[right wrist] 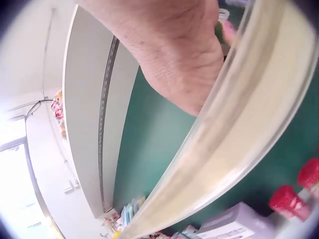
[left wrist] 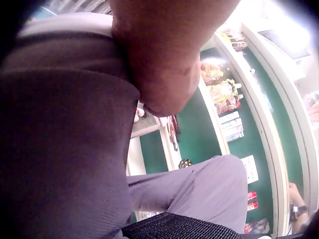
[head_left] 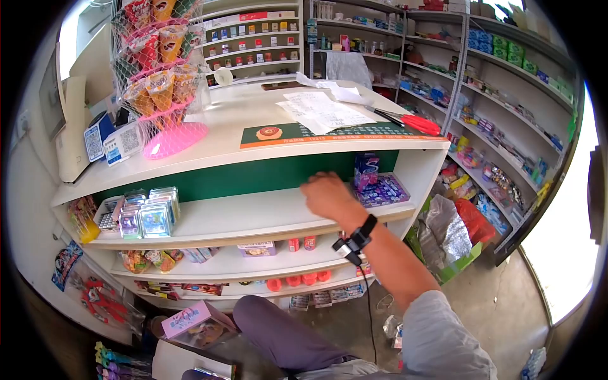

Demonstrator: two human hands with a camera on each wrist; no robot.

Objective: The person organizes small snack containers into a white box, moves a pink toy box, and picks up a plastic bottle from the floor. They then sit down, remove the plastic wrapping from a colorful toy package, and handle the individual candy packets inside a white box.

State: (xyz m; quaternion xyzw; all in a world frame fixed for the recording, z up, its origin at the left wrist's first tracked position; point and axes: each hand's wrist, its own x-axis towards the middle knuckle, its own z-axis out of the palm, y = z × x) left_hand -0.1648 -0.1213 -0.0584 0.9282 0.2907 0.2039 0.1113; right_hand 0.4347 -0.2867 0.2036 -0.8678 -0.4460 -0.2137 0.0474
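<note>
Purple display box (head_left: pixel 384 192) at the right end of the upper shelf (head_left: pixel 253 217), upright purple carton (head_left: pixel 366 171) at its back left; clear-cased packs (head_left: pixel 151 212) at the left end. Right hand (head_left: pixel 327 195) above the shelf, just left of the box; fingers bent, blurred (can't tell if pinching). Left hand (left wrist: pixel 167 82) beside the trousers (left wrist: pixel 65 124), fingers hidden, spread or closed unclear.

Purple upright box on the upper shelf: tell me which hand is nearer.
Right. The right hand is just left of the purple box, over the same shelf; the left hand is lower, by the person's legs.
</note>
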